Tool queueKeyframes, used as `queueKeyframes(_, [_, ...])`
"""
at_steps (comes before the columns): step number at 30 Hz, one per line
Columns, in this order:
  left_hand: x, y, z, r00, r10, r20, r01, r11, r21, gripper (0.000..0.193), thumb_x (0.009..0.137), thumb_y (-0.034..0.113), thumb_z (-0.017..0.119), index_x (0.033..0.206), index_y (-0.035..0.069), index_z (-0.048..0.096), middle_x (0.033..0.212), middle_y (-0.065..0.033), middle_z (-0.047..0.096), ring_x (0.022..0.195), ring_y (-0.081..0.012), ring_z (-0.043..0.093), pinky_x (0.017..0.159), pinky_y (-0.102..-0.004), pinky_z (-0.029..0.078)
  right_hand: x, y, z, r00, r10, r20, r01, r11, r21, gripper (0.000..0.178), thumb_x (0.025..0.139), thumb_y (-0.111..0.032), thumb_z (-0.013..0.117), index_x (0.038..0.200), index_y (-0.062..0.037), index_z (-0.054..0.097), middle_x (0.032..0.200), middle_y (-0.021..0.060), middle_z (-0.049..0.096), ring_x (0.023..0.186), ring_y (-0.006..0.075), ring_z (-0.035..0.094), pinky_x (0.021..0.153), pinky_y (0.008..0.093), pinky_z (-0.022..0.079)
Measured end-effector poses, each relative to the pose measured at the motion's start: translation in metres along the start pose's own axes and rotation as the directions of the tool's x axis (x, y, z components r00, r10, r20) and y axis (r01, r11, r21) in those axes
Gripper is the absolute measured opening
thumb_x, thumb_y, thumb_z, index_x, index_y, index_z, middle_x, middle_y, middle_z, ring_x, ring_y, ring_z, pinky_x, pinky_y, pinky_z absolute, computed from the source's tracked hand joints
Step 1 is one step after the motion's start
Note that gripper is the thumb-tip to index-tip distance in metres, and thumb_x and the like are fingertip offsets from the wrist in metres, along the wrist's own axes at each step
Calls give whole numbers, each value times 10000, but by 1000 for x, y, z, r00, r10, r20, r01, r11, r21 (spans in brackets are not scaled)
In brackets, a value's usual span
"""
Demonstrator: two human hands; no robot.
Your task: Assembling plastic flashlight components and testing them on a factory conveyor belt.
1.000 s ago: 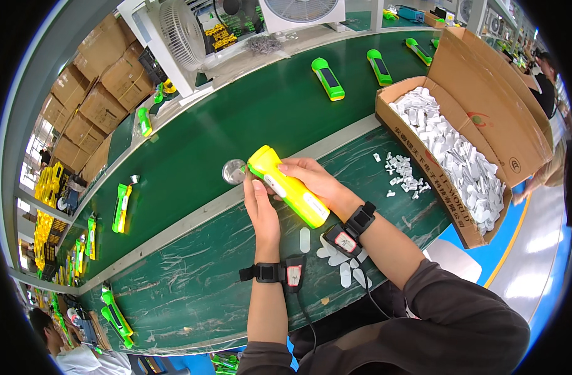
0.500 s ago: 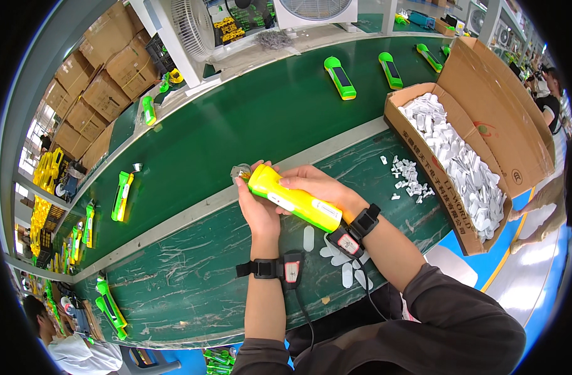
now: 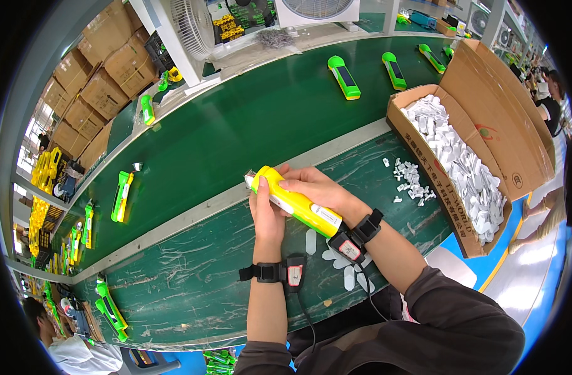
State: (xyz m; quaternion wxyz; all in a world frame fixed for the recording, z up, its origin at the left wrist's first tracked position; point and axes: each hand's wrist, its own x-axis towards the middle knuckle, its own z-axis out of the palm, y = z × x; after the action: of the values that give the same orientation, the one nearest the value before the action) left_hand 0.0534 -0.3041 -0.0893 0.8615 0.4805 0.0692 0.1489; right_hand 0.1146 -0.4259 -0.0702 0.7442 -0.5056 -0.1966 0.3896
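A yellow-and-green flashlight [image 3: 296,203] lies tilted across both my hands above the worktable, its wide head pointing up and left. At that head end sits a shiny clear or silvery part [image 3: 249,179], probably its reflector. My left hand [image 3: 268,219] grips the head from below, thumb against the rim. My right hand [image 3: 320,189] is wrapped over the body from the far side, with the thumb on top. White label-like patches run along the flashlight's side. Flat white oval pieces [image 3: 349,277] lie on the table below my right wrist.
Beyond the worktable [image 3: 192,275] runs a green conveyor belt [image 3: 236,112] carrying more flashlights [image 3: 344,78]. On the right stands an open cardboard box [image 3: 430,178] full of white pieces; small white parts [image 3: 411,178] lie beside it. Two flashlights [image 3: 111,307] rest at the table's left end.
My left thumb has moved up onto the flashlight's head, and the shiny end part now sits closer against the rim. The flashlight has turned slightly, showing more of its green side.
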Motion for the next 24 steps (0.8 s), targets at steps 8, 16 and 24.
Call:
queueKeyframes(8, [2,5,-3,998,-46,-35,47,998,49,540,969,465,383,1199,-15,468,1208,-210,559,1025,-223,589,795,-286,502,2,3,-2,997,13,78,-15,999,32,369,940,-235,560,1161,59,547,1020,100,634,854,125,613,748,255,496])
queueKeyframes(16, [1,0,-1,998,34,-52,-36,999,-37,529,956,396,432,1203,-71,443,1211,-235,552,1106,-293,563,955,-393,450,3,8,-8,982,0,190,-21,994,110,468,917,-271,600,1230,60,493,1144,124,591,1001,136,584,842,263,477])
queueKeyframes(24, [4,8,-12,999,-48,-23,30,855,-517,460,932,476,443,1075,48,530,1150,-121,589,1180,-267,508,1020,-412,380,-11,-10,-9,940,114,321,-230,908,350,635,906,-328,598,1352,33,326,1172,186,561,915,302,658,765,406,573])
